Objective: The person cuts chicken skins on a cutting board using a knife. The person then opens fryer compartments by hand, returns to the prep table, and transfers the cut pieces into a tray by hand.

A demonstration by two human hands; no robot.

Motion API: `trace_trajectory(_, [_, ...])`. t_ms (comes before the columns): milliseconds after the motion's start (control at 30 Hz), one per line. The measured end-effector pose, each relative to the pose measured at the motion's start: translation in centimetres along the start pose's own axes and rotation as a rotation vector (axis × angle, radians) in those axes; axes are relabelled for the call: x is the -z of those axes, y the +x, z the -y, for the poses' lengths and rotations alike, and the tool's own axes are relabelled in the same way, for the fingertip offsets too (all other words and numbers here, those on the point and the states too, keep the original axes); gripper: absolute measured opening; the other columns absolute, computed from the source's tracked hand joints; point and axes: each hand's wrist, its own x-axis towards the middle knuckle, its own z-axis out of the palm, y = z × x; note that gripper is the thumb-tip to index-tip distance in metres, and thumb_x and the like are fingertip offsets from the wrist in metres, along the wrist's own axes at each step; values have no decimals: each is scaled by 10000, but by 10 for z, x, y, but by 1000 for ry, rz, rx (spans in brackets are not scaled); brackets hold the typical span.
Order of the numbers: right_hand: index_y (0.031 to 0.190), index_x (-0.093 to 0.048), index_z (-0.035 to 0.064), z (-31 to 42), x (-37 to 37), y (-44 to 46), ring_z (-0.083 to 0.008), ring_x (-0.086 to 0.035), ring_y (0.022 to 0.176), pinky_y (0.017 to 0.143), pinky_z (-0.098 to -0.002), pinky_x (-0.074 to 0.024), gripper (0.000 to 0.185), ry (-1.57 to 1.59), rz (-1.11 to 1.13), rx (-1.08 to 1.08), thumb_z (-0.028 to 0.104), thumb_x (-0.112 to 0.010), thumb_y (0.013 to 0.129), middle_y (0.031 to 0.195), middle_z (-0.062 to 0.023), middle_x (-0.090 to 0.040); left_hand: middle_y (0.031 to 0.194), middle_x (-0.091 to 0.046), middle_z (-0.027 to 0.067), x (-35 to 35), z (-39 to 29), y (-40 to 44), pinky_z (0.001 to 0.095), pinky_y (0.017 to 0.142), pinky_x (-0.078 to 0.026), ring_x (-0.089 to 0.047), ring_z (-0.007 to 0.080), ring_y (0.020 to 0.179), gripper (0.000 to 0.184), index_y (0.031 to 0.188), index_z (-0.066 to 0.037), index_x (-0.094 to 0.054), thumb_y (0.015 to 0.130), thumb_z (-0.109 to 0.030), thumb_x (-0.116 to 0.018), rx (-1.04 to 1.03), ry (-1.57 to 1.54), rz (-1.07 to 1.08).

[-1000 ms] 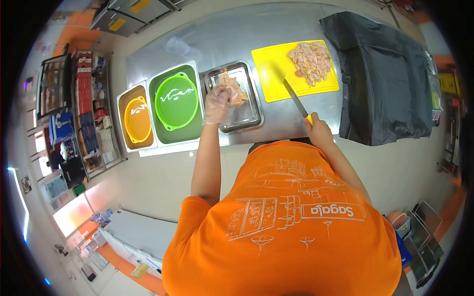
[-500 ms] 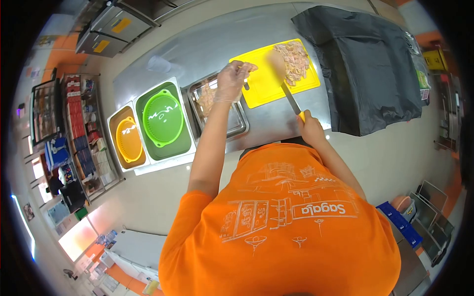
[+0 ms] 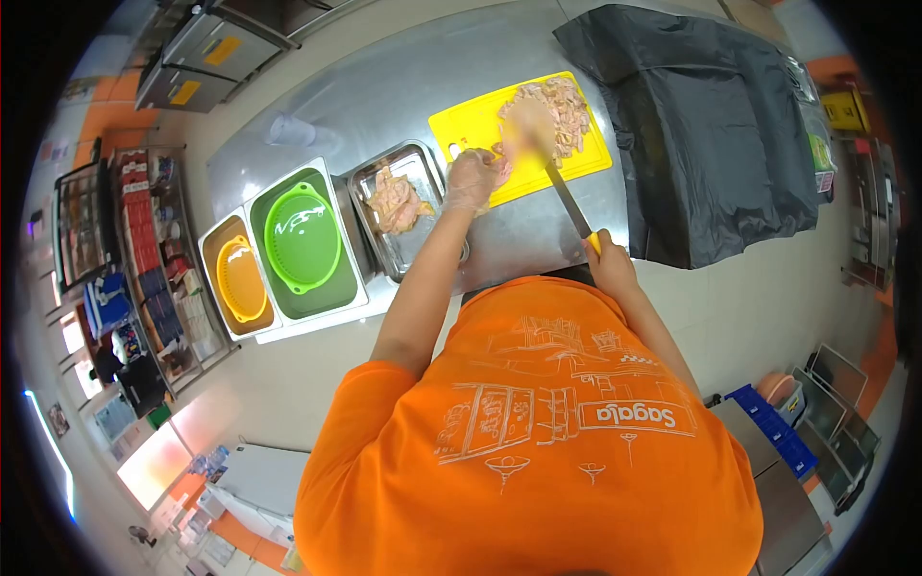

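My left hand, in a clear plastic glove, holds a piece of raw meat at the near left edge of the yellow cutting board. By its yellow handle, my right hand grips a knife whose blade reaches over the board. A blurred patch hides part of the board near the blade tip. Chopped meat is heaped on the board's right side. Left of the board, larger meat pieces lie in a metal tray.
Further left, a green basket and an orange basket sit in metal containers. A clear cup lies on the steel table. Black plastic sheeting covers something on the right.
My left hand went from the meat in the tray to the board, carrying a piece. My right hand still holds the knife. The whole view has shifted and turned slightly.
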Motion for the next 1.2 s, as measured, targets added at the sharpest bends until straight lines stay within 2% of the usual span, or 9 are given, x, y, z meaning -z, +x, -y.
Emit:
trace_trajectory(233, [1057, -542, 20, 7, 9, 11, -486, -688, 785, 697, -570, -537, 345, 17, -7, 63, 363, -573, 1036, 819, -275, -701, 971, -760, 203, -2, -20, 5, 434, 854, -571, -736, 354, 952, 426, 956, -39, -784, 915, -440, -645, 152, 294, 222])
trace_trajectory(333, [1057, -539, 19, 4, 8, 13, -488, -686, 777, 691, -573, -533, 351, -11, 0, 60, 367, -582, 1030, 804, -276, -697, 857, -751, 205, -20, 11, 17, 426, 754, -580, -742, 342, 799, 437, 921, -49, -781, 865, -471, -685, -85, 397, 221])
trace_trajectory(433, [1059, -535, 19, -3, 7, 12, -490, -685, 771, 687, -570, -533, 350, -4, 16, 61, 364, -587, 1027, 798, -275, -695, 798, -748, 154, 3, 1, 5, 372, 730, -569, -728, 259, 752, 306, 928, -25, -766, 847, -319, -739, 141, -106, 147])
trace_trajectory(533, [1064, -533, 20, -5, 7, 11, -491, -685, 770, 685, -566, -534, 346, 20, 18, 77, 361, -584, 1029, 801, -276, -695, 801, -737, 103, 18, 10, 9, 325, 723, -551, -690, 187, 745, 222, 935, 16, -739, 837, -183, -755, 57, -531, 194])
trace_trajectory(867, [1088, -526, 25, -2, 11, 12, -500, -679, 796, 706, -578, -533, 345, 67, 15, 66, 362, -571, 1035, 828, -290, -692, 959, -734, 65, -1, 14, 3, 295, 792, -546, -681, 149, 851, 325, 1091, 57, -706, 808, -69, -805, -15, -896, 194])
trace_trajectory(900, [1091, -525, 26, -4, 8, 14, -503, -678, 801, 710, -580, -532, 345, 55, 19, 60, 364, -568, 1036, 834, -293, -691, 966, -748, 81, -6, 14, -2, 300, 817, -557, -702, 159, 876, 388, 1080, 37, -710, 748, -106, -850, 95, -567, 149])
trace_trajectory(1000, [1098, -524, 28, -10, 2, 11, -508, -675, 815, 722, -581, -531, 358, 46, 68, 43, 379, -560, 1037, 846, -303, -689, 962, -762, 112, -37, 39, -7, 307, 827, -570, -725, 178, 891, 419, 1066, 17, -719, 702, -131, -865, 199, -397, 93])
trace_trajectory(1033, [1091, -526, 23, -11, 0, 9, -509, -673, 811, 714, -580, -525, 355, 49, 66, 48, 372, -566, 1036, 838, -301, -688, 988, -771, 156, -45, 43, -8, 354, 843, -583, -749, 261, 912, 406, 1084, -13, -731, 732, -196, -818, 170, -309, 50])
trace_trajectory(1200, [1098, -527, 32, -4, -8, 5, -501, -685, 814, 718, -589, -537, 376, -34, 117, 84, 400, -554, 1031, 844, -292, -695, 980, -754, 209, -43, 21, -11, 431, 862, -575, -731, 366, 941, 382, 950, -31, -766, 784, -374, -737, 168, -8, 130])
